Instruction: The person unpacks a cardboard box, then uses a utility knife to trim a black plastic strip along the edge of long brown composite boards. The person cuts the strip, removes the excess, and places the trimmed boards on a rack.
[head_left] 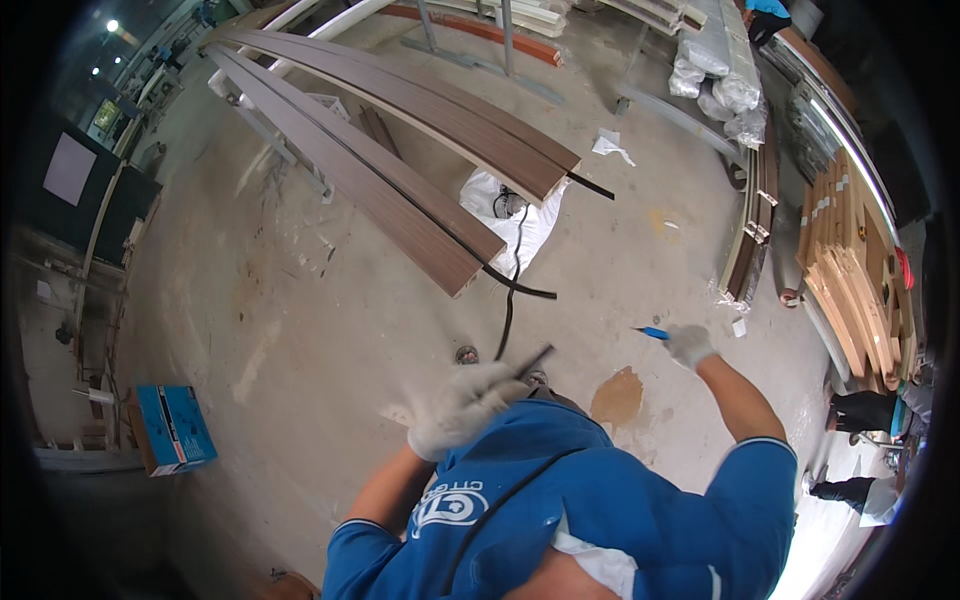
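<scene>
My left hand [465, 408], in a white glove and blurred by motion, is closed in front of my chest. A short dark strip end [537, 361] sticks out of it. My right hand [690, 346], also gloved, grips a blue utility knife [655, 333] off to the right, its tip pointing left. Ahead lie long brown profiles [400, 205], with black rubber strips [525, 291] running along them and hanging past their near ends. Another black strip [508, 325] runs from a white sack [540, 225] on the floor toward my left hand; whether it joins the held piece is hidden.
The profiles rest on a metal rack [270, 135]. Plastic-wrapped bundles [715, 70] and stacked wood-coloured profiles [850, 290] stand at the right. A blue box [175, 428] sits at the left. Other people [768, 20] are at the far right and right edge.
</scene>
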